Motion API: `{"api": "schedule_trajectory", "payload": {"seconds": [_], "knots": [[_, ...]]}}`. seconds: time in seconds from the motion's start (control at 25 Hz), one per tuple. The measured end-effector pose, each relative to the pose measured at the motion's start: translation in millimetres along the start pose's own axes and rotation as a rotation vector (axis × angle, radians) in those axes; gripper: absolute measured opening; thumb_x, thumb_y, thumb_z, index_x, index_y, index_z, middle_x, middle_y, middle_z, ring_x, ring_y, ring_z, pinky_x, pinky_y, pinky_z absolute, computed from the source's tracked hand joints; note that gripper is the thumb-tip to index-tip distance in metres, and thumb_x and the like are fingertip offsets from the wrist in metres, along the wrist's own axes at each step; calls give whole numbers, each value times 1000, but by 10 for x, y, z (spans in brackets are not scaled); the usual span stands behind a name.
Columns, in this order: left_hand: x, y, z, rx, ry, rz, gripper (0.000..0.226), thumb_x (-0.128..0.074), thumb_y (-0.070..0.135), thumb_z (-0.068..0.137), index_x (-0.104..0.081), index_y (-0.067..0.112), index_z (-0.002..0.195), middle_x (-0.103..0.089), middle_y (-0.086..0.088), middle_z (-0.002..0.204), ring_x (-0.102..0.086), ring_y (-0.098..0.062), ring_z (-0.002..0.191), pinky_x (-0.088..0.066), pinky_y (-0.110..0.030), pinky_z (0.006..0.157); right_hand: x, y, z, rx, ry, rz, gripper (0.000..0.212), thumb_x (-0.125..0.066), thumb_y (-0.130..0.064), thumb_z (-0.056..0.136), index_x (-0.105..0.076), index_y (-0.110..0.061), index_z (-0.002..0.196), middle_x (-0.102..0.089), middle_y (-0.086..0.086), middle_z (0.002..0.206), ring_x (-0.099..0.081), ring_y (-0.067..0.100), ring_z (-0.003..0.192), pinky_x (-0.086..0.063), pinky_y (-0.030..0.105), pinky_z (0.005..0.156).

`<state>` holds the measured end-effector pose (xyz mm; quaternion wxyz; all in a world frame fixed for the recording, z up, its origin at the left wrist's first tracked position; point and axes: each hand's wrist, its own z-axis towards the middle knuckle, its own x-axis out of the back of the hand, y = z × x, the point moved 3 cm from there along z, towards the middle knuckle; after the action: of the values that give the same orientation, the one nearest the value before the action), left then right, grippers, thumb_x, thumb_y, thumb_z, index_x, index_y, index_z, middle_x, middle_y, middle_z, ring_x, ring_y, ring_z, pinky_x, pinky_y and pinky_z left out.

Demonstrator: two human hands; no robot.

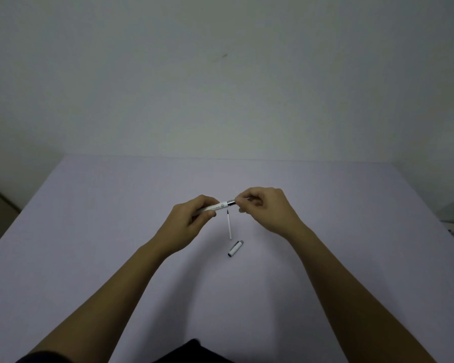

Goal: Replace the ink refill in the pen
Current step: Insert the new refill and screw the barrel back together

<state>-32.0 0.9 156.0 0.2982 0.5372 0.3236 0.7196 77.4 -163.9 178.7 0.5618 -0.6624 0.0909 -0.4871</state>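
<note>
Pale walls are closing in behind a plain lavender table (pixel 116 231), where a person is working with both bare hands raised just above the surface. The left hand (pixel 192 218) is wrapping closed around the white pen barrel (pixel 215 207), holding it roughly level, while the right hand (pixel 262 208) is pinching the front section beside the metal collar (pixel 231 203), its fingertips (pixel 240 204) closing on that end. A thin white refill (pixel 229 225) with a dark tip is lying on the table just below the pen, and the pen cap (pixel 236 248) is resting near it, a little closer to the person. Whether this refill is the spent one or the fresh one cannot be told from this dim view. The step in hand is probably the twisting of the front section at the collar, either off or back on. The next move is calling for a steady counter-grip on the barrel, small turns of the right fingers, and straight alignment of the parts.
</note>
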Motion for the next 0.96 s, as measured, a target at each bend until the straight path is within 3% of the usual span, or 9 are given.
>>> {"api": "schedule_trajectory", "payload": {"seconds": [0.08,0.16,0.32,0.48,0.6,0.68,0.84,0.96], "knots": [[-9,4,-2,-14,9,10,16,-52,21,94,-60,29,105,-66,-2,80,-49,-6,59,-38,-10,54,1,-2,3,-2,62,-23,11,-61,-36,86,-67,-29,79,-72,-3,75,-70,6,73,-54,20,69],[-13,4,8,-12,28,30,16,-51,22,94,-60,30,105,-66,0,79,-49,-5,61,-38,-10,56,6,-19,-4,33,98,46,6,-66,-29,83,-65,-27,89,-69,-4,84,-68,5,75,-52,12,67],[-11,-2,32,-16,47,60,17,-51,21,94,-61,31,103,-59,8,71,-49,-4,61,-37,-9,56,36,-38,-3,90,9,30,16,-69,-14,80,-65,-30,82,-67,-14,80,-67,-3,75,-49,6,68],[-7,21,69,-36,76,63,16,-52,20,94,-62,30,103,-56,12,67,-49,-3,61,-37,-8,56,45,-42,9,84,18,-28,3,-63,-29,85,-65,-28,86,-68,-12,75,-68,3,74,-55,18,70],[-4,44,83,-46,81,62,17,-52,19,94,-62,29,103,-58,11,70,-50,-2,63,-37,-7,57,45,-52,9,169,44,-64,10,-68,-25,82,-65,-24,92,-64,-14,80,-64,0,76,-51,9,70],[-11,56,82,-53,76,61,17,-51,21,95,-61,30,104,-60,9,73,-50,-3,63,-36,-7,56,48,-66,21,171,78,-140,9,-65,-30,84,-66,-22,85,-64,-10,72,-59,1,66,-45,12,60],[2,63,82,-53,88,54,17,-51,20,94,-62,29,103,-57,12,70,-50,-3,63,-36,-7,57,62,-105,29,235,63,-146,15,-67,-26,82,-64,-19,95,-64,-8,86,-61,2,80,-50,13,76],[3,67,77,-61,83,56,16,-50,20,95,-61,29,103,-58,10,72,-50,-4,63,-36,-7,56,90,-115,59,224,59,-203,11,-62,-27,86,-67,-16,85,-63,-6,76,-56,2,70,-47,22,68]]}}
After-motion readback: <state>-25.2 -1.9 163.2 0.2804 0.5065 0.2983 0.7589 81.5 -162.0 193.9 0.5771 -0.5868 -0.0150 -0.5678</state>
